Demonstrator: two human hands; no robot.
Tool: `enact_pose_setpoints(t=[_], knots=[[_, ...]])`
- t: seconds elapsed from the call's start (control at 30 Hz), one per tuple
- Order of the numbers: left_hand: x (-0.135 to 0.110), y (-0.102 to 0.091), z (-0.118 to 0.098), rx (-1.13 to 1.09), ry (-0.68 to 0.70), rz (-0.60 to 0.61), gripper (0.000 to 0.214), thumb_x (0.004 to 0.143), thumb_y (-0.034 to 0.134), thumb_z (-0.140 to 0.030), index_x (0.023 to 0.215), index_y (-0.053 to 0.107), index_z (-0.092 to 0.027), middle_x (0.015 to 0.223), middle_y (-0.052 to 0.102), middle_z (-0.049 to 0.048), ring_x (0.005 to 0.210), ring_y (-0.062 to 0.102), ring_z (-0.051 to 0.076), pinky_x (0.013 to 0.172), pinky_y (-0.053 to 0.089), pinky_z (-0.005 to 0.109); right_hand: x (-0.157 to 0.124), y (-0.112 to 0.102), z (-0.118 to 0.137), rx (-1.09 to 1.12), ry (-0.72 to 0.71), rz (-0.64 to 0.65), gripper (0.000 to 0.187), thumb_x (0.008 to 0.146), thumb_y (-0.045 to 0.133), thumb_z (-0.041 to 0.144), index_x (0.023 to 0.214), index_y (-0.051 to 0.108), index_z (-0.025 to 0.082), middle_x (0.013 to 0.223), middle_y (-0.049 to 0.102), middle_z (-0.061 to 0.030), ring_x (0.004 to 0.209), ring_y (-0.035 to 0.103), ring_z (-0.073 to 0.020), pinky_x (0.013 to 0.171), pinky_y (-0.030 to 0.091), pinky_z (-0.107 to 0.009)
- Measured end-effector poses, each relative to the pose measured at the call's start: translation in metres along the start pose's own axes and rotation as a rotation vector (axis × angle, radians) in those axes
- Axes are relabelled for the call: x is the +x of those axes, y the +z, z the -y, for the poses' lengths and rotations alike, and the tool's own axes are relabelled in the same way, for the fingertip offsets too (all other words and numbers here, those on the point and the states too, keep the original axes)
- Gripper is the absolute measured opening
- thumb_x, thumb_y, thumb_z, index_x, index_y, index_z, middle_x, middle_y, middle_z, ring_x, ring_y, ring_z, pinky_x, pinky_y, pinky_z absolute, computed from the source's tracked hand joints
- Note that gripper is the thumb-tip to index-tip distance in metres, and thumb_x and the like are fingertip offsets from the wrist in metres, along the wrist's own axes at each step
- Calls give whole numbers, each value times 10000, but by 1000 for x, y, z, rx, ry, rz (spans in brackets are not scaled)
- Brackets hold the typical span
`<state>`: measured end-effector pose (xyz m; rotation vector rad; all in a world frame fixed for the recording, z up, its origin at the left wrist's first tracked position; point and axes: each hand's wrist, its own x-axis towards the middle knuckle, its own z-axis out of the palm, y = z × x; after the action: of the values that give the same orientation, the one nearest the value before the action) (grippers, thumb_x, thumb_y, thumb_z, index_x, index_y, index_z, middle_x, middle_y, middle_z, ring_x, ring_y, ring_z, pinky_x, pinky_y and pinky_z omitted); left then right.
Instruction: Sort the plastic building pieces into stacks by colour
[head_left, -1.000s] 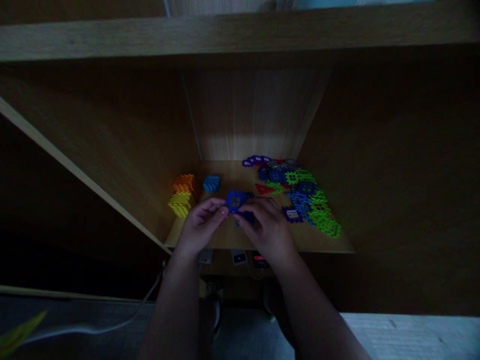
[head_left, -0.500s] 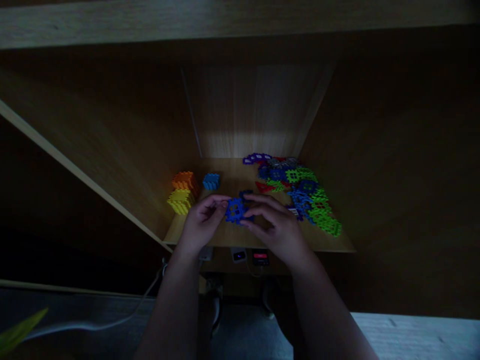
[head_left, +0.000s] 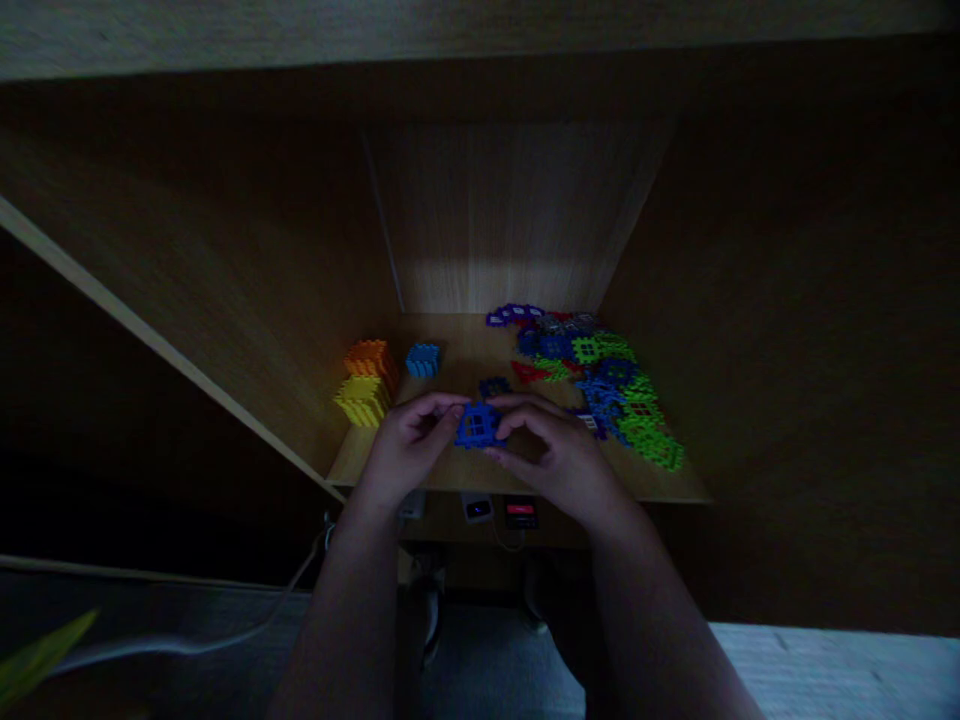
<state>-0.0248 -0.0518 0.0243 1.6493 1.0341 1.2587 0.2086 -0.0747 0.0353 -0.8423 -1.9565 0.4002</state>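
Note:
Between my hands, over the front of the wooden shelf (head_left: 450, 470), is a blue toothed building tile (head_left: 475, 426) with a window-like grid. My left hand (head_left: 411, 440) is closed, pinching the tile's left edge between thumb and forefinger. Curled about its right side, my right hand (head_left: 551, 445) grips it with thumb and fingertips. Just behind lies a dark blue tile (head_left: 493, 387) on the shelf. Whether more than one tile is in my fingers I cannot tell in this dim light.
Stacks of orange tiles (head_left: 369, 360), yellow tiles (head_left: 362, 398) and light blue tiles (head_left: 423, 360) stand at the left. A loose pile of green tiles (head_left: 651, 440) and other colours spreads along the right. Below the front edge sit small devices, one with a lit red screen (head_left: 520, 513).
The blue tile has turned slightly between my fingers, so its window grid faces me more squarely. My right fingers have shifted a little. The stacks and pile have stayed put.

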Motion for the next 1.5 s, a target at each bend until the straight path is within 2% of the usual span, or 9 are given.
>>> enact_pose_setpoints(t=[0.37, 0.53, 0.6, 0.7, 0.83, 1.03, 1.5], knots=[[-1, 0, -1, -49, -28, 56, 312, 975, 761, -465, 1095, 818, -182, 1004, 823, 61, 858, 744, 164, 807, 601, 260, -3, -5, -1, -6, -26, 16, 210, 907, 868, 249, 1006, 685, 277, 1300, 784, -67, 1153, 778, -235, 1001, 625, -395], [0, 0, -1, -13, -23, 81, 338, 992, 740, -474, 1168, 805, -191, 1045, 817, 70, 913, 747, 180, 850, 605, 291, -4, -6, -6, 15, 4, 41, 184, 921, 838, 231, 969, 665, 270, 1299, 771, -63, 1143, 767, -230, 984, 614, -386], [0, 0, -3, 32, 24, 61, 400, 970, 770, -479, 1260, 773, -203, 1155, 804, 87, 1018, 743, 205, 926, 605, 328, -5, -8, -10, 5, 22, 31, 194, 920, 837, 232, 977, 657, 274, 1280, 770, -59, 1163, 752, -238, 993, 601, -399], [1, -2, -4, 129, 101, 52, 641, 846, 905, -473, 1399, 690, -233, 1367, 742, 107, 1252, 687, 260, 1105, 557, 405, -7, -12, -18, -12, 80, -6, 228, 915, 845, 264, 1012, 640, 281, 1243, 773, -61, 1197, 728, -263, 1018, 577, -433], [2, -1, 0, 213, 95, 135, 850, 735, 988, -463, 1472, 614, -262, 1485, 682, 113, 1401, 630, 302, 1223, 486, 479, -10, -10, -29, 0, 182, -13, 267, 922, 838, 329, 1069, 620, 288, 1220, 766, -61, 1180, 728, -274, 1024, 571, -448], [3, 2, 2, 372, 78, 192, 718, 794, 942, -358, 1431, 628, -253, 1497, 681, 114, 1412, 634, 307, 1243, 469, 510, -12, -5, -34, -20, 248, 30, 263, 926, 823, 355, 1087, 625, 292, 1201, 767, -48, 1178, 729, -278, 1035, 566, -455], [5, 3, 4, 330, 69, 196, 543, 834, 886, -318, 1326, 675, -230, 1327, 770, 76, 1237, 732, 255, 1152, 552, 443, -6, -7, -23, -101, 231, 100, 211, 920, 827, 290, 1051, 663, 265, 1146, 789, -36, 1120, 727, -249, 995, 540, -396]])
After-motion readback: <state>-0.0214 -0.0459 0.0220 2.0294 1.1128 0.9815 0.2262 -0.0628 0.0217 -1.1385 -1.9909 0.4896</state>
